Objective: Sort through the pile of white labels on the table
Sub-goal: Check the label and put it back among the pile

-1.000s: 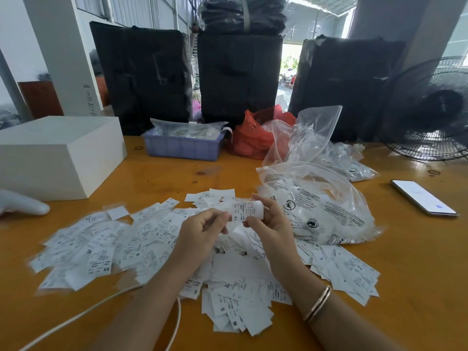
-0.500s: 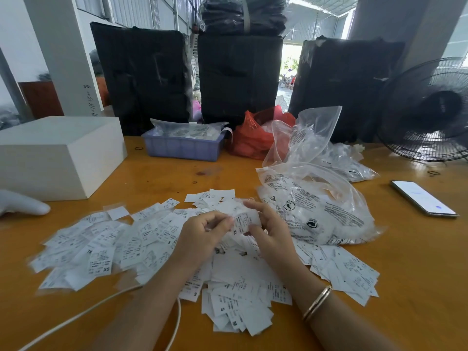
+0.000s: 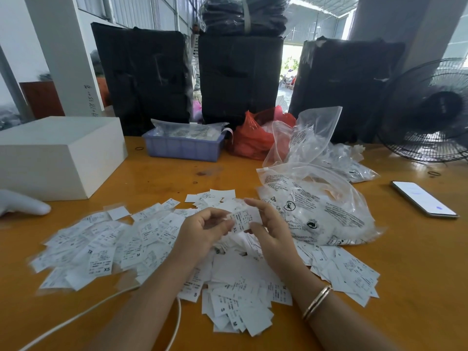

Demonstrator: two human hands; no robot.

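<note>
From the head view we see the pile of white labels (image 3: 157,249) spread across the middle of the orange wooden tabletop (image 3: 417,274), reaching from the left side to the right past both forearms. Above the pile we see both hands raised close together. The left hand (image 3: 202,231) has its fingers curled, and its fingertips pinch the left edge of a single label (image 3: 241,220) marked XL. The right hand (image 3: 271,231) holds the same label from the right, thumb below and fingers bent over the top. A gold bangle (image 3: 316,302) sits on the right wrist.

Just right of the hands lies a clear plastic bag (image 3: 329,211) with black print, touching the pile's edge. Farther right a phone (image 3: 424,202) lies face up. At the far left we see a white box (image 3: 58,153), and behind the pile a blue tray (image 3: 183,148) beside a red bag (image 3: 255,138). A white cable (image 3: 83,312) runs under the left forearm.
</note>
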